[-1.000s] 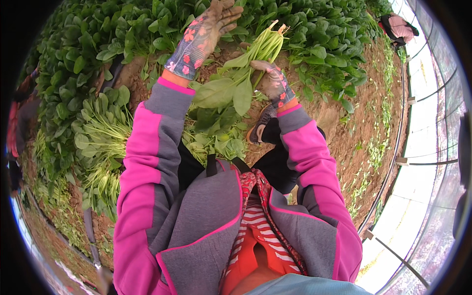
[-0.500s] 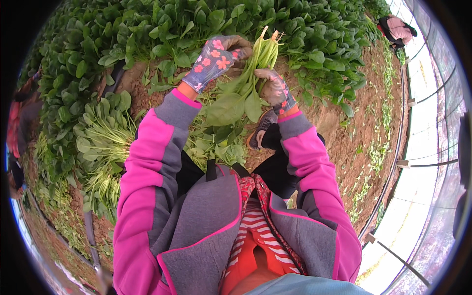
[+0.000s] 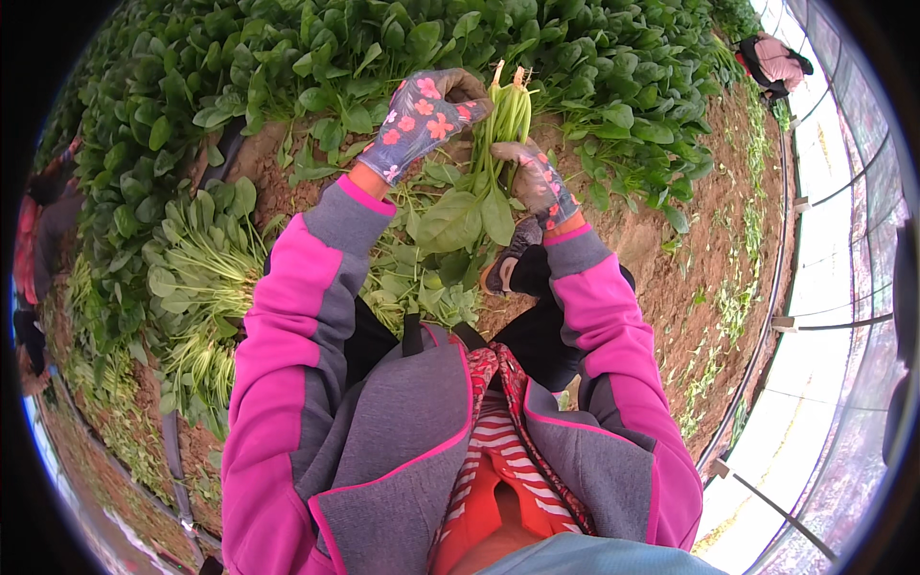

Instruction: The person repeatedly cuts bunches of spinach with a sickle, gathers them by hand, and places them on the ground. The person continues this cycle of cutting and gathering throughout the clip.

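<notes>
A bunch of spinach (image 3: 508,120) stands roots up in front of me, its pale stem ends on top and its broad leaves hanging down. My right hand (image 3: 539,180), in a grey flowered glove, is closed around the stems from the right. On the other side my left hand (image 3: 429,117), in a matching glove, has its fingers curled closed against the outer stems near the root ends. What its fingertips pinch, if anything, is hidden. Below the bunch, loose spinach leaves (image 3: 422,287) lie on the ground before my knees.
Dense growing spinach (image 3: 383,43) fills the far side. Picked spinach (image 3: 216,278) lies in a heap at the left, by a dark hose (image 3: 177,460). My shoe (image 3: 513,254) rests on brown soil (image 3: 661,287). Other people crouch far right (image 3: 774,65) and at the left edge (image 3: 43,240).
The bunch and my right hand have shifted slightly left and down. My left hand stays almost in place, fingers still curled beside the stems.
</notes>
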`<state>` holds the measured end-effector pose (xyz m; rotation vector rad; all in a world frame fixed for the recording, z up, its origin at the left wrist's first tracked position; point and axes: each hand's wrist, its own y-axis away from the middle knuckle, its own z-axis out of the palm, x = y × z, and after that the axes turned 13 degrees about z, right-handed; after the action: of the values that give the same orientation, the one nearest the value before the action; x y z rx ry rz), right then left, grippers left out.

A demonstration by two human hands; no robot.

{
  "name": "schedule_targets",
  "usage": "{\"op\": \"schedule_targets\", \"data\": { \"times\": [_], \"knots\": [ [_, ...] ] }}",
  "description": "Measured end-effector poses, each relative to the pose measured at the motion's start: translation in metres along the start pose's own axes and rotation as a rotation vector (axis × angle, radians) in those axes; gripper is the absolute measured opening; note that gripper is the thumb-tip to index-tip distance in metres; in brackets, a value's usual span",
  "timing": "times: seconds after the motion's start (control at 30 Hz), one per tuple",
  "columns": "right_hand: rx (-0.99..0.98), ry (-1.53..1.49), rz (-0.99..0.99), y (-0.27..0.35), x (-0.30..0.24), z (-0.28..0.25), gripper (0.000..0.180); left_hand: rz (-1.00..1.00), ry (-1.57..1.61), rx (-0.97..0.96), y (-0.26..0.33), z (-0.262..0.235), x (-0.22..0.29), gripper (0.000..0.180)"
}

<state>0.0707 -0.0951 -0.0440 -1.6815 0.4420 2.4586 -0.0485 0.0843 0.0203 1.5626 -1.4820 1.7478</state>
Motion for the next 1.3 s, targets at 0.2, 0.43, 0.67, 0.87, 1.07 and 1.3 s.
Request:
{"op": "schedule_targets", "data": {
  "times": [0.2, 0.43, 0.67, 0.87, 1.07, 1.3],
  "knots": [
    [0.037, 0.116, 0.007, 0.006, -0.014, 0.015, 0.035, -0.016, -0.047, -0.079, 0.001, -0.003, -0.012, 0.019],
    [0.024, -0.086, 0.01, 0.006, -0.011, 0.013, 0.038, 0.096, -0.578, 0.153, 0.002, -0.025, 0.007, 0.018],
    [0.114, 0.25, 0.04, 0.0, -0.001, -0.002, 0.048, 0.193, -0.288, 0.099, 0.003, -0.013, 0.02, 0.017],
    [0.097, 0.573, 0.067, 0.006, 0.002, -0.009, 0.051, 0.281, -0.566, 0.022, 0.005, 0.009, 0.01, 0.024],
    [0.028, 0.795, -0.037, 0.001, -0.006, -0.011, 0.044, 0.216, -0.381, -0.039, 0.005, -0.005, 0.006, 0.027],
    [0.139, 0.477, 0.132, 0.005, -0.013, -0.001, 0.048, -0.279, 0.265, -0.165, 0.002, -0.02, 0.001, 0.021]
  ]
}}
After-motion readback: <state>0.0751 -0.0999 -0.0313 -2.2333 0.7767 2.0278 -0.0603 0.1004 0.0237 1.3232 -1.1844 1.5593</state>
